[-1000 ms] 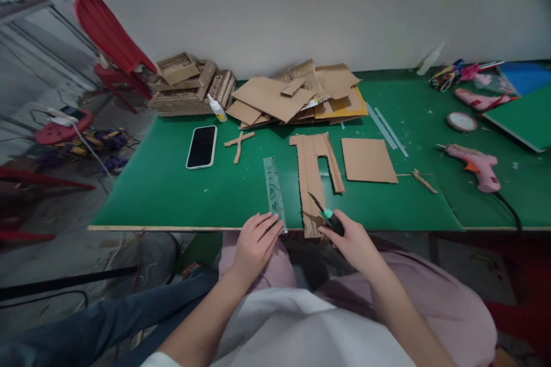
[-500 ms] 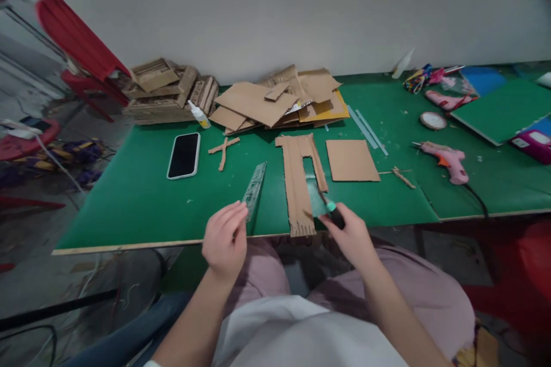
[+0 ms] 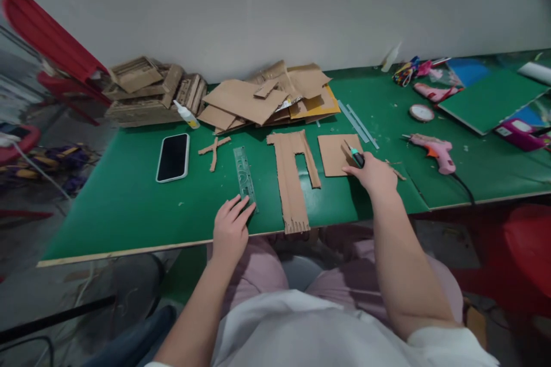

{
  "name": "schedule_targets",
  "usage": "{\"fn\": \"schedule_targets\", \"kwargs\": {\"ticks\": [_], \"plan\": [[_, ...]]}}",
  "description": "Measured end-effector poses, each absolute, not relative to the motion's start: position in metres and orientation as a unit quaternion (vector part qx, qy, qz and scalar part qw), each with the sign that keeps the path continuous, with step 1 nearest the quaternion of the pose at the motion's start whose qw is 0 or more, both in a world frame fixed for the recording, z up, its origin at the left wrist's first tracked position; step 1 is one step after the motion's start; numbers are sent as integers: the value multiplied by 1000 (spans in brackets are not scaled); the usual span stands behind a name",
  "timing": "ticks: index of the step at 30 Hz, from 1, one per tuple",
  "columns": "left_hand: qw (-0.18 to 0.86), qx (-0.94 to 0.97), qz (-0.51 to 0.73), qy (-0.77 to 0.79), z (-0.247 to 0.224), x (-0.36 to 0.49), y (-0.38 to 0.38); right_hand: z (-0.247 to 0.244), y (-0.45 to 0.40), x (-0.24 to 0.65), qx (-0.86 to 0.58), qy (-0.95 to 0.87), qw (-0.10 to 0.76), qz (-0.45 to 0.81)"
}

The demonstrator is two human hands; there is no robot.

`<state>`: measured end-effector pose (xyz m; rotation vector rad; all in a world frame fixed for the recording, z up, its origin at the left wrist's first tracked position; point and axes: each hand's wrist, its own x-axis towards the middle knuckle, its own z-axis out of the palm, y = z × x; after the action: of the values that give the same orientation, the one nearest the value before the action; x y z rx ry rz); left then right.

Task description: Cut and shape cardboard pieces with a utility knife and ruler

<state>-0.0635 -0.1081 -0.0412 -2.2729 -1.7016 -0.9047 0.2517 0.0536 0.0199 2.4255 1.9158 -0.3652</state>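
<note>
My left hand [image 3: 232, 222] rests at the table's front edge, its fingers spread over the near end of a clear plastic ruler [image 3: 243, 171] that lies on the green top. In my right hand [image 3: 375, 176] is a craft knife [image 3: 357, 157] with a black and mint-green handle, its blade pointing away to the left. That hand is over a square cardboard piece [image 3: 331, 156], with the thumb by its lower edge. Between my hands lies a long cut cardboard piece [image 3: 287, 175] with a side arm and a notched near end.
A phone [image 3: 173, 157] and a small cardboard cross [image 3: 214, 152] lie to the left. Stacked cardboard crates [image 3: 142, 97], a glue bottle [image 3: 186, 114] and cardboard scraps [image 3: 245, 100] line the wall. A pink glue gun [image 3: 434, 152] with a cord, and tape [image 3: 421, 113], lie right.
My right hand has carried the knife from the long cardboard piece rightward over the square one. The ruler, tilted up before, now lies flat under my left fingers. The view has shifted slightly.
</note>
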Motion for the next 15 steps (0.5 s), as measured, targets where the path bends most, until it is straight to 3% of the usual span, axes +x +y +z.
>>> {"fn": "schedule_targets", "kwargs": {"ticks": [11, 15], "plan": [[-75, -694, -376, -609, -27, 0, -101, 16, 74, 252, 776, 610, -48, -149], [-94, -731, -338, -585, -24, 2, -100, 7, 81, 268, 768, 585, -133, -222]]}}
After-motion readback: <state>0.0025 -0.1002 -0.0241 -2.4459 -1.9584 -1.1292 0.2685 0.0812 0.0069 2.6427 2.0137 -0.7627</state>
